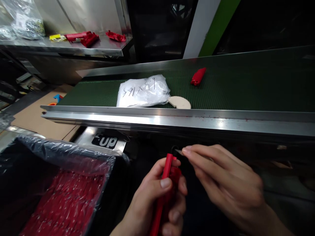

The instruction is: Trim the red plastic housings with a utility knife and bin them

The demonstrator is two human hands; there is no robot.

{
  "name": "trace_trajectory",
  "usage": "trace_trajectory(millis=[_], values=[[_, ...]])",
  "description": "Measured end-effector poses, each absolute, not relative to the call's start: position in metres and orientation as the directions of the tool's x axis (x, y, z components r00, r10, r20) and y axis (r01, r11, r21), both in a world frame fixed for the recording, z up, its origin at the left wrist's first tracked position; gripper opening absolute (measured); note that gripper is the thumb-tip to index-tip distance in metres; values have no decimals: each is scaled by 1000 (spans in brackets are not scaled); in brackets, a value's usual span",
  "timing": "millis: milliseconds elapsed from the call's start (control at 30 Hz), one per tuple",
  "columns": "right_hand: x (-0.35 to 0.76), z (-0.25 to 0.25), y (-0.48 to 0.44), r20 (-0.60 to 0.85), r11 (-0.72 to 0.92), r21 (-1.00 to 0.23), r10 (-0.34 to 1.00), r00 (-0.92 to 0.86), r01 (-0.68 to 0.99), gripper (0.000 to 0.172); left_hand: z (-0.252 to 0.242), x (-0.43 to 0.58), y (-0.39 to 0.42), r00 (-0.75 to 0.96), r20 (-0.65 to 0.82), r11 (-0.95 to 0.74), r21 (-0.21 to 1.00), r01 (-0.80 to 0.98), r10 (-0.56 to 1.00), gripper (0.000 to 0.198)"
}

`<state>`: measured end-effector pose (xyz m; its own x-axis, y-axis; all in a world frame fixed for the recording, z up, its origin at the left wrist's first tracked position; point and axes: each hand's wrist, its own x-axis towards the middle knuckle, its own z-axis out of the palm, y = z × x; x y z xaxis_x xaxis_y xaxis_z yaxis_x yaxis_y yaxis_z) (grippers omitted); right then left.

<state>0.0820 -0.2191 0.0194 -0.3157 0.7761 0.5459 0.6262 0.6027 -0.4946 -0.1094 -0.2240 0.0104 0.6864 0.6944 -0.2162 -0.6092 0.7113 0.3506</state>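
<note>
The fingers of the left hand (157, 200), low in the middle of the frame, are closed around a red plastic part (167, 167). The thumb lies across its front and the part stands nearly upright, its top end poking above the fist. Just right of it, the fingers of the right hand (228, 183) are pinched shut on a thin pointed tool (178, 151). The tip of this tool sits just beside the top of the red part; I cannot tell whether they touch. Both hands are below the steel rail (172, 119) that crosses the frame. Beyond the rail runs a green conveyor belt (246, 88). On the belt lie a white plastic bag (142, 91) with handwriting on it, a round beige disc (180, 102) touching the bag's right edge, and a single red piece (198, 76) further back to the right. In the lower left is a dark bin (14, 177) lined with clear film and holding a heap of red parts (66, 200). A sheet of cardboard (36, 114) lies at middle left. In the upper left, a steel table (73, 48) carries more red pieces (85, 37) and clear bags (22, 19) of small metal bits.
</note>
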Motion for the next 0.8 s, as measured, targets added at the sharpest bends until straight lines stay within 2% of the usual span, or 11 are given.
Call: trace_trajectory(millis=[100, 300, 433, 667, 800], values=[[84, 19, -221, 558, 598, -502, 776, -294, 625, 44, 9, -109, -226, 715, -147, 716, 327, -616, 683, 25], [81, 21, -228, 544, 629, -485, 761, -354, 607, 40, 9, -104, -230, 652, -186, 673, 326, -665, 735, 25], [79, 20, -228, 560, 641, -455, 746, -361, 618, 38, -4, -101, -231, 661, -74, 646, 320, -693, 746, 26], [78, 24, -227, 564, 639, -409, 738, -370, 651, 39, -7, -102, -234, 669, -38, 649, 293, -703, 742, 29], [78, 22, -228, 580, 641, -396, 730, -362, 658, 39, -10, -101, -235, 685, -66, 673, 276, -686, 726, 29]])
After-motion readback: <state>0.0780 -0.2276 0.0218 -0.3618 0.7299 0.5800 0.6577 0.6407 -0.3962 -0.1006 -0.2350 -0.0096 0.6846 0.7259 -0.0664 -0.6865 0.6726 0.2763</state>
